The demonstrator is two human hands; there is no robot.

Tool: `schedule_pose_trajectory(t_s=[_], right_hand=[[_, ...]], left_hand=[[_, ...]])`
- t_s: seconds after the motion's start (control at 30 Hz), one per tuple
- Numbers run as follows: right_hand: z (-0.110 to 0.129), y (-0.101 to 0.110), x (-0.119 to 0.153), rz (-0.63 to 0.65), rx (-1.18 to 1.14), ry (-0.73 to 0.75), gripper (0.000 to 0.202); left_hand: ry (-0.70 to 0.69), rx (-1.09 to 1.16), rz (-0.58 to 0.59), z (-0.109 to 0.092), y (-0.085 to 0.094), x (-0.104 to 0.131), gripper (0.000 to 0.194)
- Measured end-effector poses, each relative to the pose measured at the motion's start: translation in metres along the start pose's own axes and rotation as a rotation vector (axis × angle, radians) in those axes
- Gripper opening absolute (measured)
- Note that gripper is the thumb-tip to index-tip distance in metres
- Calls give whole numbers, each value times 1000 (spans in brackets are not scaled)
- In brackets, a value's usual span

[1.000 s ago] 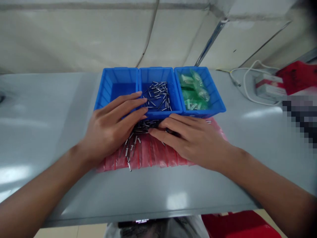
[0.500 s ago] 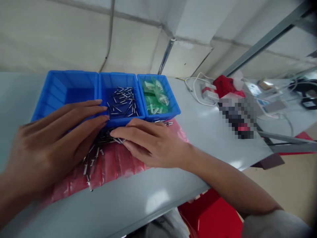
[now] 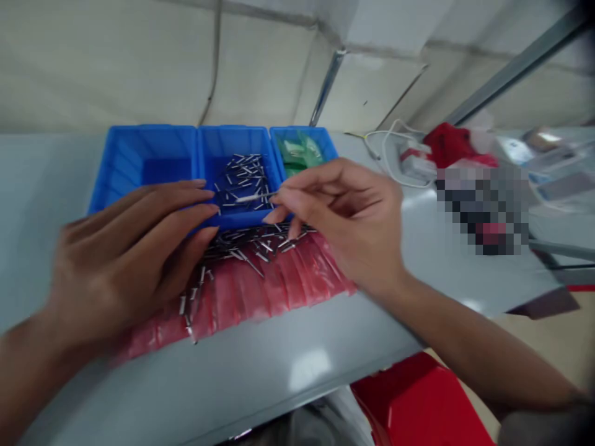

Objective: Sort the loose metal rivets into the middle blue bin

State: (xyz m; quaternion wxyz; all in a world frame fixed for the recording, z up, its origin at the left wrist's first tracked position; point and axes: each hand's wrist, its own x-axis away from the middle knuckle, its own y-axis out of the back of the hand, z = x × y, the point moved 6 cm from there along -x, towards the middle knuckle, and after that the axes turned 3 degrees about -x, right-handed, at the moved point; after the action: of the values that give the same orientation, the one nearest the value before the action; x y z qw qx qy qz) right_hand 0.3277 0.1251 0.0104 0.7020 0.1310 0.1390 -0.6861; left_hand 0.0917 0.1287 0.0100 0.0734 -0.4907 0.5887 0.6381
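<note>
Between the thumb and forefinger of my right hand (image 3: 344,217) is a thin metal rivet (image 3: 253,197), held over the front of the middle blue bin (image 3: 237,218), where many loose rivets lie. My left hand (image 3: 134,254) has its fingers spread over the front of the left blue bin (image 3: 151,133), with fingertips near the middle bin's edge. In front of the bins, a pile of rivets (image 3: 260,244) rests on pink plastic packaging (image 3: 246,288). A third bin (image 3: 328,139) holds green bags (image 3: 300,152), partly hidden by my right hand.
To the right on the grey table (image 3: 353,334) are a white box with a cable (image 3: 416,158), a red bag (image 3: 449,145) and a blurred, pixelated item. A red stool (image 3: 418,402) stands below the front edge.
My right hand has risen from the rivet pile to the middle bin with a rivet in its fingers. The view has shifted slightly, and my left hand stays over the left bin.
</note>
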Motion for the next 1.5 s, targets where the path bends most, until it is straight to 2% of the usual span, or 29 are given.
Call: schedule_pose_trajectory(t_s=[0.07, 0.13, 0.27, 0.43, 0.67, 0.73, 0.8, 0.9, 0.97, 1.03, 1.1, 1.17, 1.3, 1.5], right_hand=[[2, 5, -5, -53, -60, 13, 14], [4, 4, -7, -30, -52, 0, 14], [9, -7, 2, 103, 23, -34, 11], [9, -15, 10, 177, 50, -75, 15], [2, -17, 8, 195, 7, -144, 13], [1, -14, 5, 140, -60, -146, 9], [2, -8, 2, 63, -131, -130, 15], [13, 0, 0, 16, -59, -56, 46], [24, 0, 3, 75, 208, 83, 46], [32, -13, 10, 271, 611, 344, 33], [28, -32, 26, 519, 948, 660, 18], [17, -40, 36, 623, 1083, 805, 18], [4, -43, 38, 664, 1059, 771, 26], [10, -40, 30, 551, 905, 663, 29]], left_hand=[[-104, -156, 64, -11, 0, 0, 35], [-150, -225, 55, -17, 1, -1, 34], [-132, -235, 18, -19, 3, -4, 38], [-288, -205, -7, -26, 5, -5, 17], [-279, -199, 13, -24, 5, -4, 8], [-245, -176, -10, -22, 7, -4, 19], [-190, -173, -29, -19, 7, -4, 17], [-136, -214, -16, -15, 5, -4, 9], [-122, -237, 7, -15, 4, -5, 11], [-125, -253, 20, -15, 3, -6, 12], [-144, -265, 26, -16, 2, -6, 14], [-161, -276, 30, -16, 2, -5, 14], [-194, -287, 42, -15, 0, -4, 11], [-206, -279, 26, -15, 1, -3, 8]])
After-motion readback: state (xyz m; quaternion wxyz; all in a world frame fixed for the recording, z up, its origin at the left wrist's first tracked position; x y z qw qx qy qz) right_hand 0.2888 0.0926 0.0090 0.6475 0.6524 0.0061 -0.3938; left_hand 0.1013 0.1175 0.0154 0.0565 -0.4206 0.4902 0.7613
